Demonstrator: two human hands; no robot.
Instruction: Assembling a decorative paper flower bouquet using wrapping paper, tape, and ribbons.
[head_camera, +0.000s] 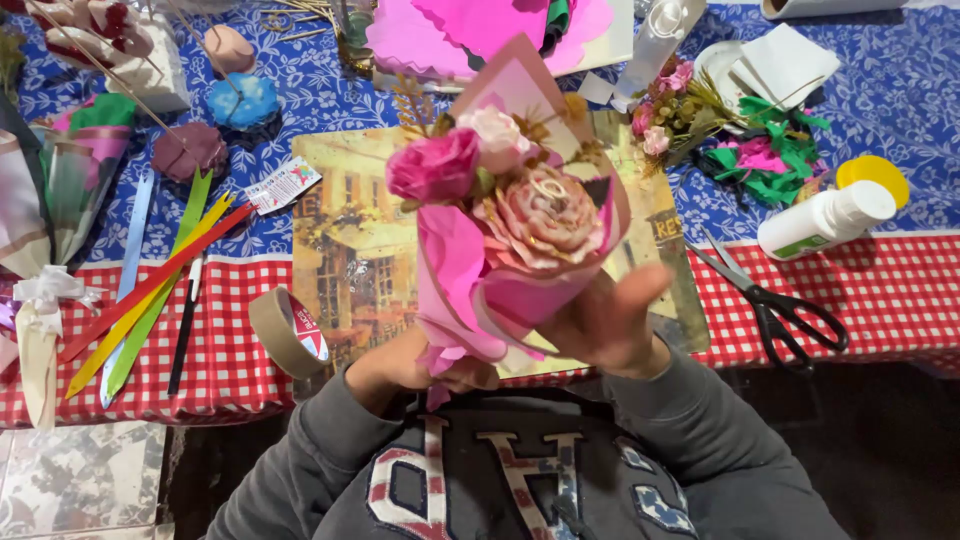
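I hold a small bouquet (505, 215) of pink paper flowers wrapped in pink paper, my left hand (415, 365) gripping the bottom of the wrap and my right hand (610, 320) cupping its side with the fingers spread. Below it on the table (880, 290) lies a picture mat (345, 250), with a roll of tape (288, 332) standing on edge at its left. Black scissors (775, 300) lie to my right near a white bottle (825, 220), and coloured paper strips (150, 290) fan out at my left.
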